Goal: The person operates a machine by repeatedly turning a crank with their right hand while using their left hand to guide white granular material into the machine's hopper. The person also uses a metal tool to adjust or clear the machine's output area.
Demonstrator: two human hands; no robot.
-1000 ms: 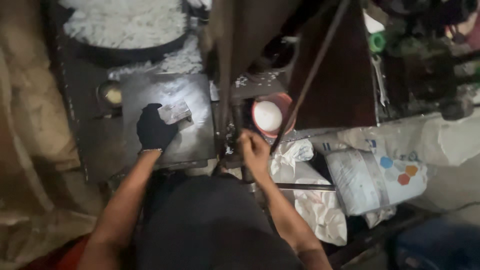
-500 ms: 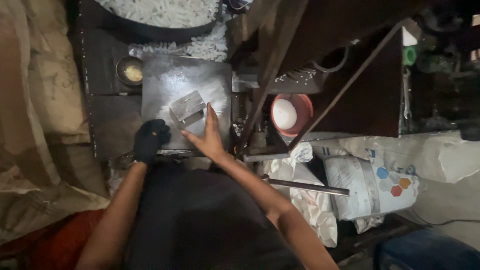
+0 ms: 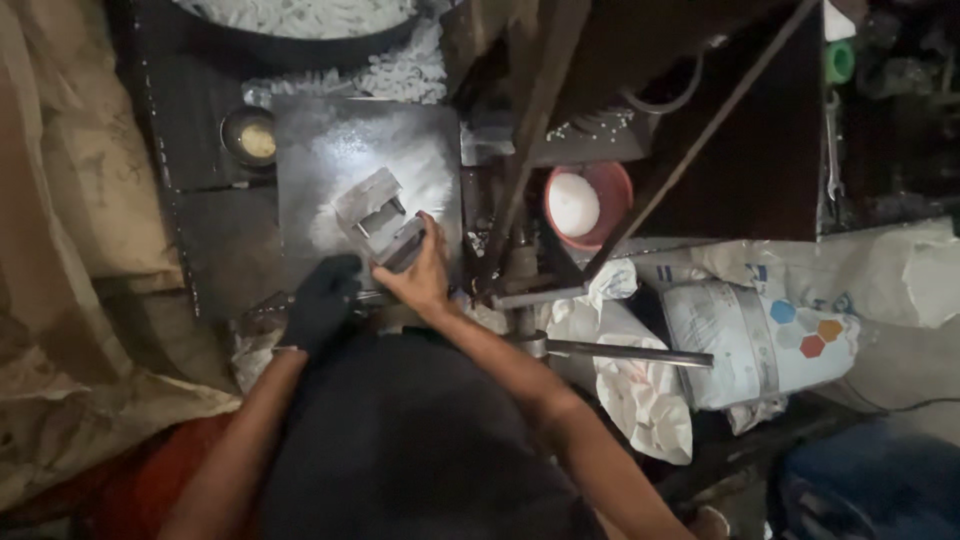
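Observation:
A small metal mould block (image 3: 378, 215) lies on a powder-dusted steel plate (image 3: 330, 140). My bare right hand (image 3: 418, 275) grips the near end of that block, fingers curled over it. My left hand (image 3: 318, 300), in a black glove, rests at the plate's front edge just left of the right hand, close to the block; whether it touches the block is hidden. White powder covers much of the plate around the block.
A small round tin (image 3: 250, 137) sits left of the plate. A dark pan of white pieces (image 3: 300, 20) stands behind. A red bowl of white powder (image 3: 588, 205) is right, beside a metal press frame (image 3: 530, 150). White sacks (image 3: 760, 335) lie at right.
My right hand came from the press lever across to the plate and closed on the metal block. The gloved left hand slid back from the plate's middle to its front edge.

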